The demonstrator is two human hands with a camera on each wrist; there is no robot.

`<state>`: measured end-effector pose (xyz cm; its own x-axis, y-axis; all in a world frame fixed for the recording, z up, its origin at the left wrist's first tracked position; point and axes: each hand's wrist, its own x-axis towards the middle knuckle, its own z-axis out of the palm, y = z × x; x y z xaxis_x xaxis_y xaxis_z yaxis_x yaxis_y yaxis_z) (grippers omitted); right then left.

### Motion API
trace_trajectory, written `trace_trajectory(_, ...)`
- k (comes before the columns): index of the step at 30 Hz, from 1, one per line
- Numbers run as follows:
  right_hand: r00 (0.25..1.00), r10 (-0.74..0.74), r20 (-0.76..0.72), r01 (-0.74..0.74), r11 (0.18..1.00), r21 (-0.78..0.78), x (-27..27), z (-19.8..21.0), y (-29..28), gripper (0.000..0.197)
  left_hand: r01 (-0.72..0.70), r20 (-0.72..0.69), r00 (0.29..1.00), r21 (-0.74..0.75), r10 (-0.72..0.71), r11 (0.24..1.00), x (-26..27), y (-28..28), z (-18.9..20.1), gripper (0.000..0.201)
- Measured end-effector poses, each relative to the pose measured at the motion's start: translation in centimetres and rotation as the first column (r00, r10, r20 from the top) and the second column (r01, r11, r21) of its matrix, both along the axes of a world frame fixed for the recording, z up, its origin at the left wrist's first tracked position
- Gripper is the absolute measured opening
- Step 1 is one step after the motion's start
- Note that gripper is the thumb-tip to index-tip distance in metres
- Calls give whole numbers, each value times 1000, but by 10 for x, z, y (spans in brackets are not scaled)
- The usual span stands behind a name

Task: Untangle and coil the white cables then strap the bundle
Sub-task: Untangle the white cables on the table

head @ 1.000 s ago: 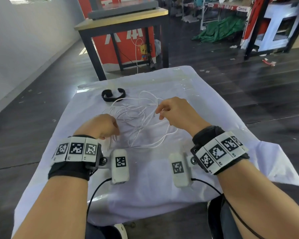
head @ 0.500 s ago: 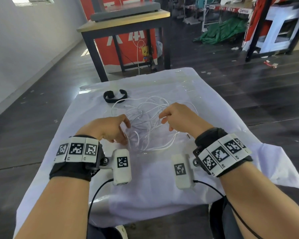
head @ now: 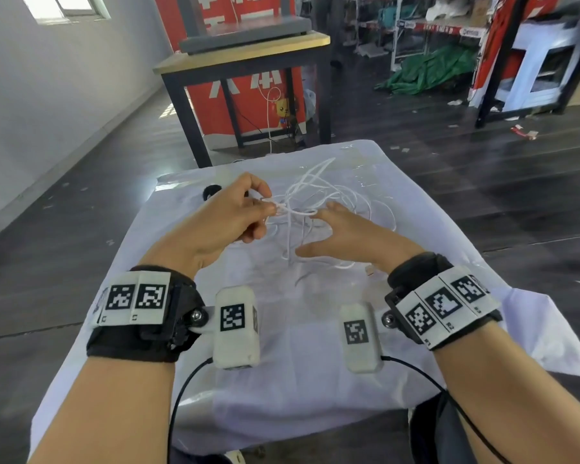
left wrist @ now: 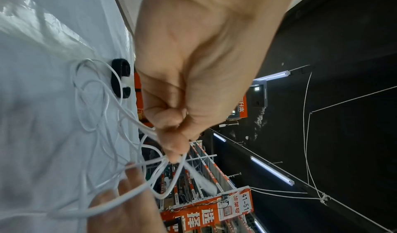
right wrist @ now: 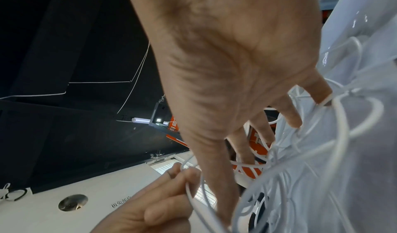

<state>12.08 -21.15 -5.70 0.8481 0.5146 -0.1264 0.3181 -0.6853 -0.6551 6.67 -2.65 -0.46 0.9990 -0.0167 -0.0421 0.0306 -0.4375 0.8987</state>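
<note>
Left hand: the left hand (head: 230, 209) is raised off the cloth, thumb and fingertips pinched tight on a few strands of the white cables (head: 318, 202); from the left wrist view a white plug end (left wrist: 204, 182) hangs just past the pinch.
Right hand: the right hand (head: 345, 234) is spread, fingers straight and apart, threaded into the loops and touching them without closing on any.
Cables: a loose tangle, partly lifted toward the left hand, the rest lying on the white cloth (head: 298, 380) that covers the table.
Strap: the black strap (left wrist: 121, 79) lies on the cloth beside the tangle, mostly hidden behind the left hand in the head view.
Change: half a second ago both hands were low on the pile; the left has since risen with its strands, and the right has opened out.
</note>
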Motion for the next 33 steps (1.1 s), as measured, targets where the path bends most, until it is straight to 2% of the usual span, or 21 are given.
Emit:
trace_trajectory(6, 993, 86, -85, -74, 988, 134, -10, 8, 9, 59, -24, 62, 998, -136, 33, 990, 0, -10, 0, 8)
trace_trajectory(8, 998, 15, -64, -5, 987, 162, -11, 9, 9, 47, -37, 80, 995, -176, 52, 984, 1, -10, -1, 8)
trace_trajectory(10, 998, -59, -29, 64, 976, 208, -9, 10, 9, 45, -63, 111, 990, -191, 85, 980, 1, -8, -1, 6)
trace_trajectory(13, 990, -133, -43, 140, 940, 311, -6, 9, 6, 27, -147, 193, 967, -119, 168, 982, 3, -2, -5, 6)
trace_trajectory(15, 977, -208, -48, 211, 909, 361, -3, 7, 0, 22, -264, 274, 913, -168, 302, 950, 6, 4, -7, 11)
trace_trajectory(17, 962, -272, -26, 264, 904, 337, 2, 3, -7, 22, -401, 313, 815, -302, 488, 865, 8, 13, -7, 19)
trace_trajectory(20, 936, -351, 28, 338, 918, 207, 12, -2, -13, 29, -538, 289, 659, -464, 694, 704, 9, 32, -5, 26)
trace_trajectory(22, 925, -376, 58, 369, 924, 104, 15, -4, -12, 34, -565, 258, 629, -496, 734, 659, 8, 39, -8, 26)
trace_trajectory(24, 925, -373, 79, 372, 928, 23, 16, -6, -9, 37, -549, 243, 667, -479, 704, 685, 8, 38, -10, 25)
trace_trajectory(26, 925, -359, 128, 360, 933, 15, 14, -7, -6, 36, -501, 254, 722, -449, 643, 740, 7, 33, -9, 24)
trace_trajectory(28, 925, -328, 191, 308, 943, 130, 11, -6, -3, 32, -431, 272, 772, -440, 575, 788, 6, 27, -4, 22)
trace_trajectory(30, 943, -271, 192, 202, 927, 315, 6, -2, 1, 30, -347, 279, 826, -434, 490, 832, 5, 22, 1, 22)
trace_trajectory(33, 984, -87, 154, 9, 896, 444, -4, 6, 11, 37, -182, 263, 911, -439, 319, 880, 3, 15, 3, 23)
